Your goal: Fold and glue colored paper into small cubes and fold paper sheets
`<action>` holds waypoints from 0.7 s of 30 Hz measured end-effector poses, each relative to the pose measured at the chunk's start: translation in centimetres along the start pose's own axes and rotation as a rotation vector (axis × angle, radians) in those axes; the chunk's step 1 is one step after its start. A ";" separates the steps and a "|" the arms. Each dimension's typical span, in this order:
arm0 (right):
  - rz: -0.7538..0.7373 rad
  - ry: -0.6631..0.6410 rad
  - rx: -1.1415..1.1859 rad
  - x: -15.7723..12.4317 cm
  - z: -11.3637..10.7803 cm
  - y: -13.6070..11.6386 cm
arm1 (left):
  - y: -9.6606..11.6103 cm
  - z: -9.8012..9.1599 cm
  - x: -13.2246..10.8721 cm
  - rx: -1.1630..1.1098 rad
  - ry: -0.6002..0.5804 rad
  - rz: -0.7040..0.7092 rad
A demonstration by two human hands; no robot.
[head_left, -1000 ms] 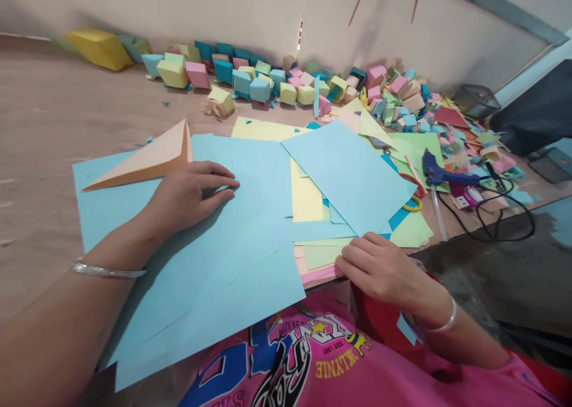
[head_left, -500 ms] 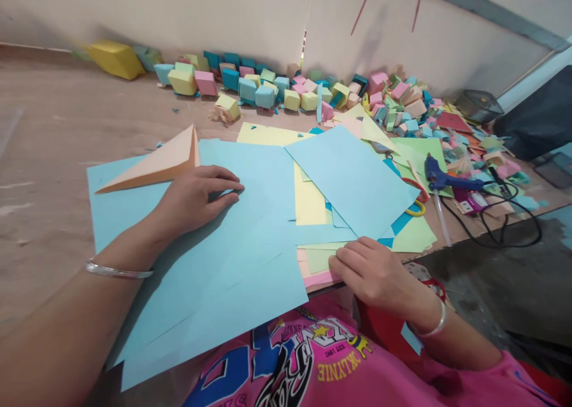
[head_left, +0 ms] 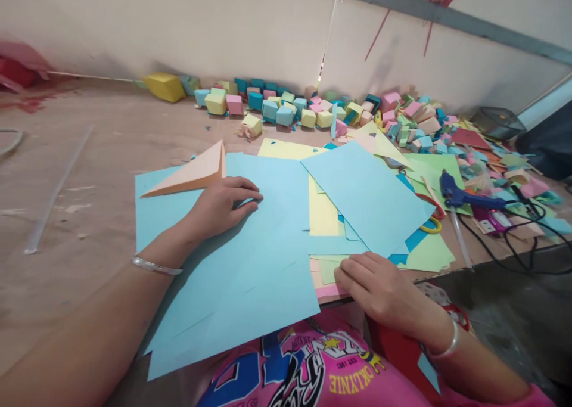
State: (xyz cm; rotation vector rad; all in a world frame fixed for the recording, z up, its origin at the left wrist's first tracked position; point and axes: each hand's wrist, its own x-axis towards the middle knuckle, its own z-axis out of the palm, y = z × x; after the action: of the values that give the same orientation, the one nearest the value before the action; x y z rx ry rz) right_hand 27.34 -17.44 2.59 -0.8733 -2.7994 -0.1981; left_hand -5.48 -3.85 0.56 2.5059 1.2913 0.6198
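My left hand point(head_left: 226, 207) rests on a large light-blue sheet point(head_left: 250, 264), its fingers a little apart and nothing in them. Just behind that hand a folded peach paper piece point(head_left: 192, 171) lies on the same sheet. At the table's front edge my right hand point(head_left: 379, 285) is closed with its fingers curled together; whether something is under its fingertips is hidden. It sits beside the lower corner of a second blue sheet point(head_left: 366, 195), which overlaps yellow paper point(head_left: 322, 207) and green paper.
Small paper boxes point(head_left: 268, 110) line the wall. On the right are a blue glue gun point(head_left: 465, 195) with a black cable, a yellow-and-red scissor handle point(head_left: 431, 224), green paper point(head_left: 429, 252) and scraps. A clear stick point(head_left: 58, 189) lies at left.
The view has turned left and up a little, so everything appears shifted right and lower. Both hands keep nearly the same places against the paper.
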 end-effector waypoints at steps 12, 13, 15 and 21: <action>0.117 0.182 0.048 0.7 -0.2 1.0 | -0.2 0.2 0.0 -0.015 0.015 0.025; 0.159 0.230 0.060 0.9 -0.7 1.6 | -0.2 0.1 0.0 -0.011 0.013 0.024; 0.239 0.290 0.064 1.3 -2.3 3.1 | -0.2 0.1 -0.1 -0.004 0.013 0.024; 0.377 0.397 0.000 2.7 -7.1 5.9 | -0.2 0.1 -0.1 -0.008 -0.006 0.026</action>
State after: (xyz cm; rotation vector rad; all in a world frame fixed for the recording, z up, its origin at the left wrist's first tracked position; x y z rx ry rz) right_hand 29.59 -12.49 10.54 -1.1908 -2.2281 -0.2754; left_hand -5.60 -3.80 0.40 2.5201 1.2538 0.6209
